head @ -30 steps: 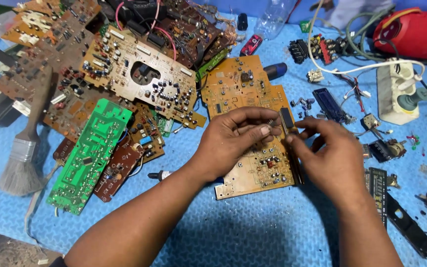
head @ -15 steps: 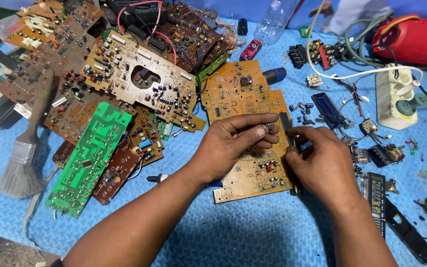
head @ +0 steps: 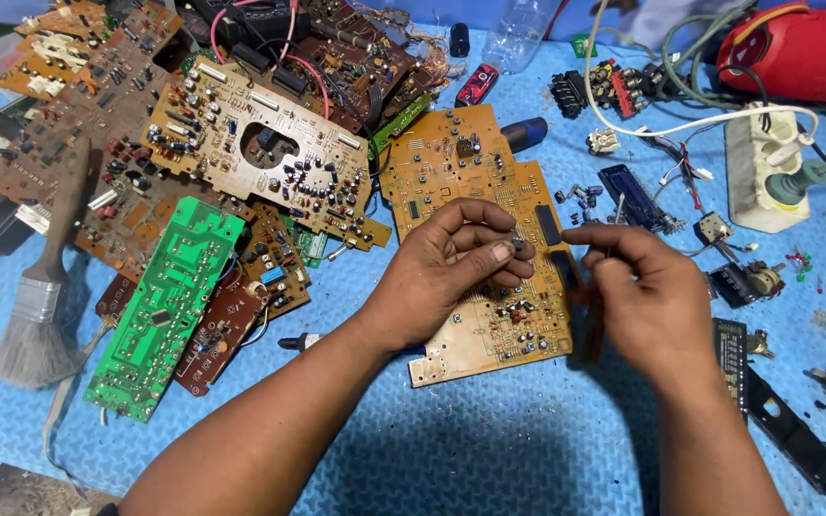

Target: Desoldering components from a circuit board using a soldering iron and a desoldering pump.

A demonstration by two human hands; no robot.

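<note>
My left hand (head: 437,282) hovers over an orange circuit board (head: 451,162) lying on the blue mat, its fingertips pinched on a small dark component (head: 519,247). My right hand (head: 647,301) is just to the right of it, fingers curled toward the left fingertips with a narrow gap between them. A dark slim tool (head: 585,320) hangs down from the right hand, blurred, over the board's right edge. Part of the board is hidden under both hands.
Several brown and tan circuit boards are piled at the upper left, with a green board (head: 164,306) and a brush (head: 40,306) beside them. A red speaker (head: 795,53), white power strip (head: 767,177), cables, loose parts and a black strip (head: 795,435) lie on the right.
The hands pressed together over the board half a second ago; now the right hand has drawn slightly right, leaving a small gap. The board stays put.
</note>
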